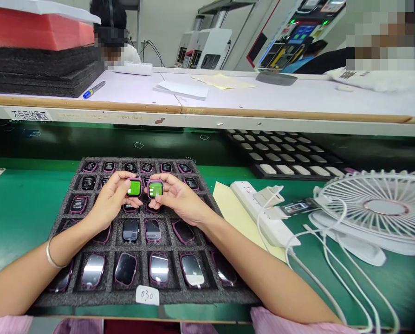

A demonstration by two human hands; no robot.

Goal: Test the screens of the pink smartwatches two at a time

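My left hand pinches a smartwatch with a lit green screen and a dark purple case. Close beside it, my right hand grips a second smartwatch, purple-cased, its screen green with white patches. Both are held above a dark grey foam tray divided into compartments. Strapless watches lie in the tray, among them one at the front with a dark, reflective screen. Toward the back, several show white text on black, such as the watch at left. My hands and forearms hide some compartments.
Right of the tray lie yellow paper, a white power strip with cables, and a white fan. Another watch tray sits under the shelf. Stacked foam and a marker rest above. People are beyond.
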